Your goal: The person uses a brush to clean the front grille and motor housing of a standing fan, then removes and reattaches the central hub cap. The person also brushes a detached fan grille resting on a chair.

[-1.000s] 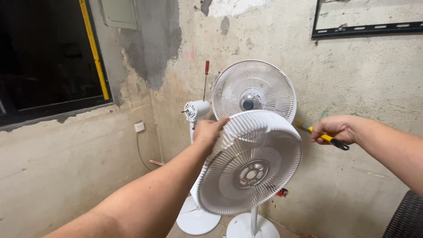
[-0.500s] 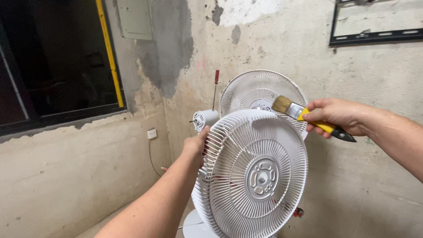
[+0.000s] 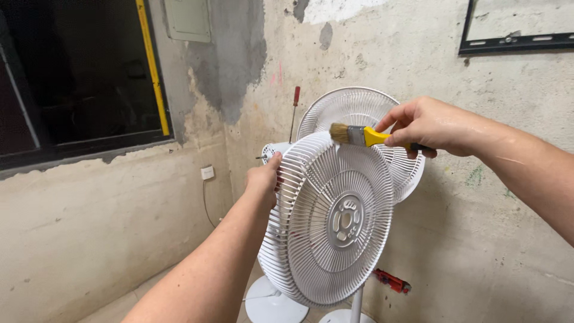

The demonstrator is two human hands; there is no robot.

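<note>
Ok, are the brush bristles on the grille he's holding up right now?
Yes, the paintbrush in the right hand has its bristles against the top rim of the white fan grille, which the left hand grips.

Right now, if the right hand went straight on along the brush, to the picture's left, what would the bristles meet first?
Probably the white plastic fan grille: the right hand's yellow-handled brush has bristles at its upper rim.

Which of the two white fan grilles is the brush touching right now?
The nearer white plastic fan grille, gripped at its rim by the left hand. The yellow-handled paintbrush in the right hand meets its top edge; the rear grille stays untouched.
</note>
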